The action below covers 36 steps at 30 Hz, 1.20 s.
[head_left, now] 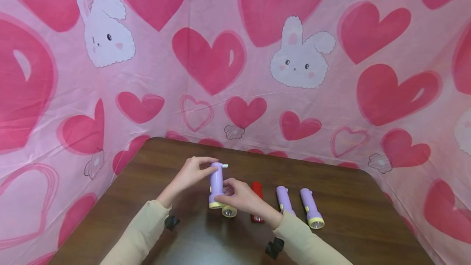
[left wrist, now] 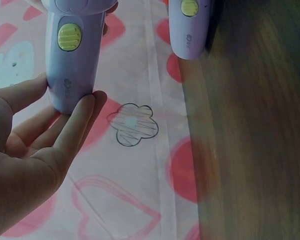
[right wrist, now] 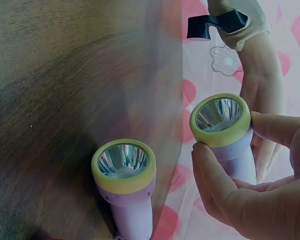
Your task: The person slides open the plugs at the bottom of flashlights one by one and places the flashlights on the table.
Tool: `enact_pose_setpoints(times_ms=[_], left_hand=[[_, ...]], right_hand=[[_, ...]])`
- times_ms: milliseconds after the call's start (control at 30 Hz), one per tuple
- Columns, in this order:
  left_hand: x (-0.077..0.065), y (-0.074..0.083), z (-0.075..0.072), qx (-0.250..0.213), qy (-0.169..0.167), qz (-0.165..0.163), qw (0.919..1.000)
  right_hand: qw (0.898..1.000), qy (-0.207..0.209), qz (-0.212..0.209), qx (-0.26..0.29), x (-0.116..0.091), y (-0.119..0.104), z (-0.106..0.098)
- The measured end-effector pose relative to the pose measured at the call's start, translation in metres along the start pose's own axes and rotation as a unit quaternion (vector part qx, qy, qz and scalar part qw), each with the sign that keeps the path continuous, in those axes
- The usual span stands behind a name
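Left fingers (left wrist: 76, 125): curled lightly round the tail of the purple flashlight (head_left: 216, 181).
Right fingers (right wrist: 210, 172): parted to its yellow rim's (right wrist: 210, 138) width, pinching it.
Purple flashlight: between both hands' fingers; light, even pressure should steady it.
Metal piece (head_left: 225, 166): juts out near the left fingertips; best kept unpressed.
Second flashlight (right wrist: 134, 217): near the right fingers; better not bumped.

We slant our left forearm (head_left: 137, 230) and right forearm (head_left: 309, 238) forward and inward, so that our two hands come close together. We hold our left hand (head_left: 195, 171) farther out, its thumb (left wrist: 26, 94) and fingers (left wrist: 71, 132) set in a pinch, while our right hand (head_left: 241, 195) sits nearer us, its fingers (right wrist: 210, 172) curved to pinch as well.
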<state>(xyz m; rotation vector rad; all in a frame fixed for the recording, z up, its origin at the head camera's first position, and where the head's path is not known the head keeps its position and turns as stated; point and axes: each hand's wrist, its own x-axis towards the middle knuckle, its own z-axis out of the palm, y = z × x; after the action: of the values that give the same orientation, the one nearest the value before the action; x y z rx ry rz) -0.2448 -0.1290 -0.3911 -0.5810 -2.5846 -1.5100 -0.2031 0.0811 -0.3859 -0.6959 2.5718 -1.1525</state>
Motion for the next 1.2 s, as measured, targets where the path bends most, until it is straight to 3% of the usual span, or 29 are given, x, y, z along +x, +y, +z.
enact_pose_setpoints(times_ms=[533,1200], left_hand=[[0.000,-0.012,-0.005,0.010,-0.015,-0.012,0.9998],[0.004,-0.029,-0.005,0.025,-0.018,-0.030,0.9991]], right_hand=[[0.999,-0.030,0.000,0.012,0.011,0.000,0.008],[0.998,-0.042,0.031,0.029,0.023,0.001,0.021]])
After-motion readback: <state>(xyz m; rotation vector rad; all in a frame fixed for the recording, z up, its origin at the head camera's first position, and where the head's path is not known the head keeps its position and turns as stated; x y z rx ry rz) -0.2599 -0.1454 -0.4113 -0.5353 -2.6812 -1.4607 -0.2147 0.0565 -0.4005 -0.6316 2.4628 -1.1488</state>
